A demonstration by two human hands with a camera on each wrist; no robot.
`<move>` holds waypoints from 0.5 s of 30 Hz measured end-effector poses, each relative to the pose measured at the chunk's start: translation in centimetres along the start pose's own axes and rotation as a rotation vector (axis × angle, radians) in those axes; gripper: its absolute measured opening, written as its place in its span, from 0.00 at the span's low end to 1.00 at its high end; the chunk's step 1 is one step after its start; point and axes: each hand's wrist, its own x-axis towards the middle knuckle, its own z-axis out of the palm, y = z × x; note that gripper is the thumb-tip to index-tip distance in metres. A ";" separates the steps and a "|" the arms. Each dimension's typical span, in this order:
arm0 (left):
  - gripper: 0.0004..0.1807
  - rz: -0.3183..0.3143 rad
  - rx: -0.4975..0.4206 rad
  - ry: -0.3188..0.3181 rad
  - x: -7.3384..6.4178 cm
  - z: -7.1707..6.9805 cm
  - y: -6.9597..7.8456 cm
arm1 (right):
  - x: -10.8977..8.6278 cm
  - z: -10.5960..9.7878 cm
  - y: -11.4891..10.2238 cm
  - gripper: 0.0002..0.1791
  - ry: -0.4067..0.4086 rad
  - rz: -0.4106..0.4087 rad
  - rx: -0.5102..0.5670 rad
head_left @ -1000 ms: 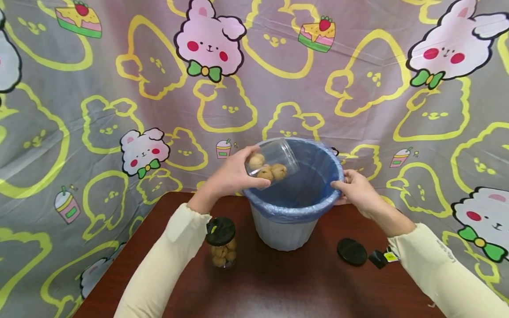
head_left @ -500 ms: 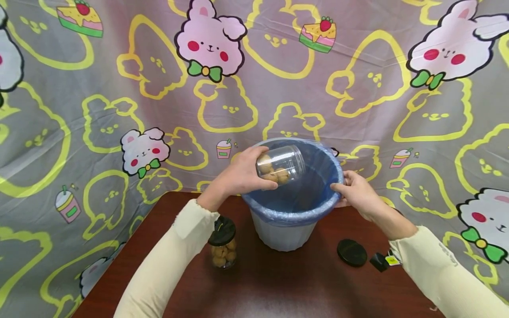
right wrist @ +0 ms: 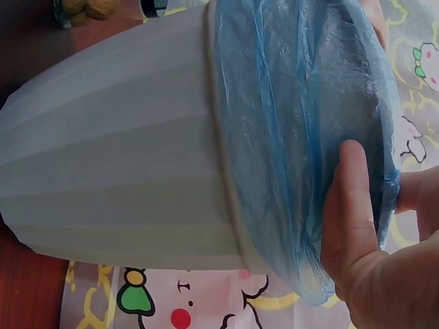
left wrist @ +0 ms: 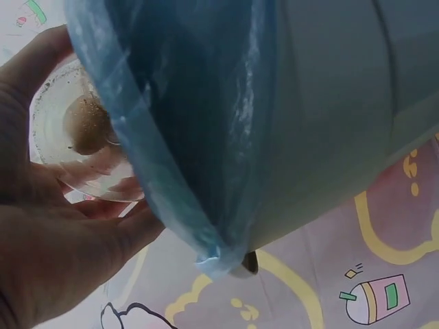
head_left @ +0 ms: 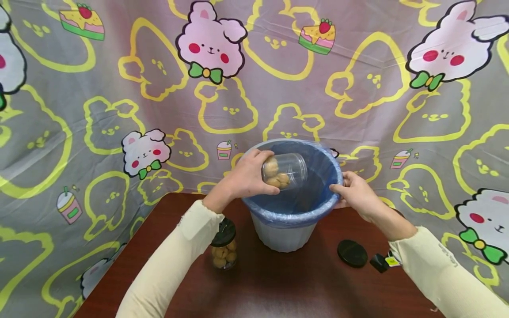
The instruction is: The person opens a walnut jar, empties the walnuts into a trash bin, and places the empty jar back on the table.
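My left hand [head_left: 249, 177] grips a clear plastic jar [head_left: 292, 170] round its base. The lidless jar lies nearly on its side over the bin, mouth to the right, with a few walnuts [head_left: 272, 166] at its base end. Below it, a pale grey bin [head_left: 284, 236] stands upright, lined with a blue plastic bag [head_left: 286, 218] folded over the rim. On the bin's right side my right hand [head_left: 359, 192] holds the lined rim, thumb on the inside. In the right wrist view, fingers [right wrist: 353, 199] lie along the outside of the bag.
A second jar [head_left: 224, 256] of walnuts with a black lid stands on the dark brown table [head_left: 278, 291], near my left sleeve. To the right lie a loose black lid [head_left: 352, 253] and a small black object [head_left: 379, 263] with a yellow tag. A patterned curtain [head_left: 222, 106] hangs behind.
My left hand has carried the jar right and slightly down over the bin, and the jar's tilt has changed a little. My right hand stays on the rim.
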 end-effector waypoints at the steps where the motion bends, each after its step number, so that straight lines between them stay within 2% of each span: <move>1: 0.50 -0.004 -0.005 -0.005 0.0 0.0 -0.1 | 0.0 0.0 0.0 0.30 -0.001 0.002 0.000; 7: 0.50 -0.021 -0.047 -0.031 0.1 0.1 -0.5 | 0.2 -0.1 -0.1 0.29 0.006 0.011 -0.005; 15: 0.50 -0.045 -0.124 -0.007 0.1 0.2 -1.2 | 0.2 0.1 -0.1 0.30 0.004 0.012 -0.006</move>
